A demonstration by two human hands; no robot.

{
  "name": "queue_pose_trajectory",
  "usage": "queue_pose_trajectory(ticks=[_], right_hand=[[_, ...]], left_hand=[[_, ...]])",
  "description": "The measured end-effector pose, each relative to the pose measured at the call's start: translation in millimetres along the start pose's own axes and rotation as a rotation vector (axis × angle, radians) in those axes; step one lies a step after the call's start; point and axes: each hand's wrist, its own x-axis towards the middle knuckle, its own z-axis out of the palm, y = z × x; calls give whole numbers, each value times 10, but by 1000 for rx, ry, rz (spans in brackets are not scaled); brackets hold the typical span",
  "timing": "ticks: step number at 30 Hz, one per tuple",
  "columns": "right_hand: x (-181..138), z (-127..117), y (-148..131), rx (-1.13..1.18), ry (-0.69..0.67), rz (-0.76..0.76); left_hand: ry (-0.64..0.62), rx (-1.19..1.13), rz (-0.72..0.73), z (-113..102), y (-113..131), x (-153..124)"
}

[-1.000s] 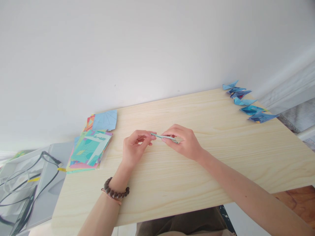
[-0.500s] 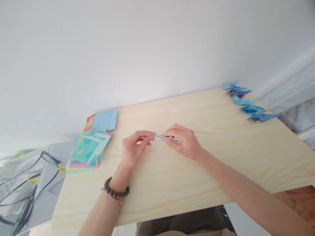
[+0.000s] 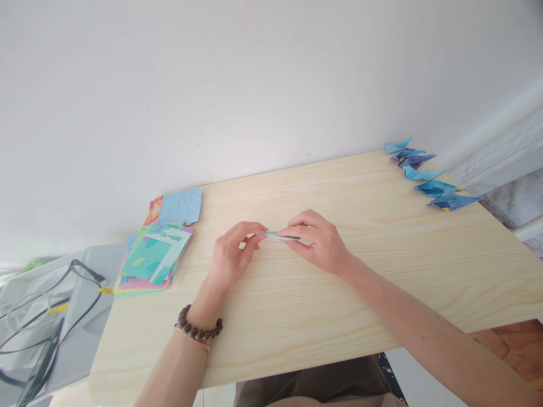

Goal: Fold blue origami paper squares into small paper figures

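Note:
A narrow piece of folded paper [image 3: 272, 234], pale green and white, is held between my two hands above the middle of the table. The fingertips of my left hand [image 3: 235, 249] pinch its left end. My right hand [image 3: 318, 240] grips the right part between thumb and fingers, so much of the paper is hidden. Over at the table's back right corner stand several folded blue paper birds [image 3: 453, 201] in a row. At the left lies a pile of colourful paper sheets [image 3: 156, 254], with a light blue sheet [image 3: 181, 206] behind it.
The wooden table [image 3: 339, 316] meets a white wall [image 3: 254, 96] at its back edge. Left of the table, a grey container [image 3: 95, 305] holds black cables [image 3: 70, 333] with yellow ties. A dark bead bracelet [image 3: 199, 330] sits on my left wrist.
The folded paper has tilted slightly, showing more of its green strip. My left hand has shifted a little to the right, and my right fingers have moved slightly along the paper.

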Motion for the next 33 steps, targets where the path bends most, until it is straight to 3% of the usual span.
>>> queue_pose_trajectory(ticks=[7,11,16,22,28,33], right_hand=[[31,-4,-56,4,25,94],[31,-7,-54,38,-26,108],[21,8,-76,81,-41,123],[28,11,-120,114,-27,255],[42,-5,-146,163,-62,401],[53,-5,-137,339,-90,557]], left_hand=[[112,-309,-75,72,-20,13],[141,-378,-99,97,-40,7],[148,-370,-117,99,-47,2],[143,-327,-179,97,-28,5],[110,-417,-107,114,-1,-6],[124,-267,-32,81,-4,-12]])
